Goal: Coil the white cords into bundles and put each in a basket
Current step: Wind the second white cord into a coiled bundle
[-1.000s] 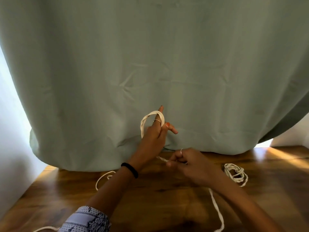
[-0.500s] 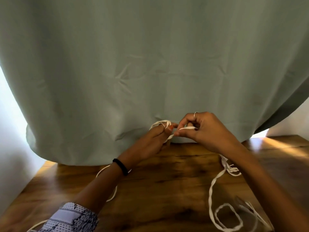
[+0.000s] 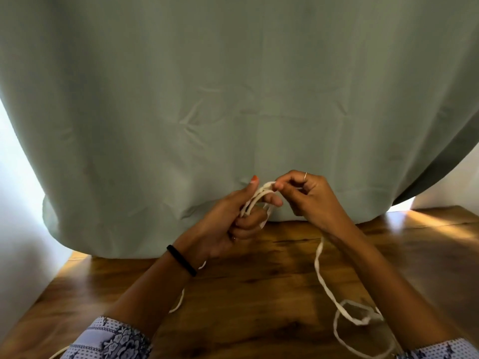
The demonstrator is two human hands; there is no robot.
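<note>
The left hand (image 3: 228,218) is raised above the table (image 3: 259,294), just in front of the curtain (image 3: 233,99). Loops of the cord (image 3: 259,196) are wound round its fingers; the lower fingers curl in on the loops, so this hand grips the coil. The thumb points up, its nail painted orange-red. A black band (image 3: 181,260) sits on the left wrist.

The right hand (image 3: 308,198) is level with the left and just beside it. Its thumb and forefinger pinch the cord at the top of the coil, touching the left fingertips. A thin ring (image 3: 305,176) shows on one finger of this hand.

From under the right hand the cord hangs down to the table, runs toward the near edge and lies there in a loose open loop beside the right forearm. A further stretch of cord shows below the left wrist and forearm, lying on the wood; whether it is the same cord cannot be told.

Both sleeves (image 3: 111,343) are pale with a dark floral print. The curtain is grey-green and its hem rests on the far part of the table. A white wall (image 3: 18,203) stands at left.
</note>
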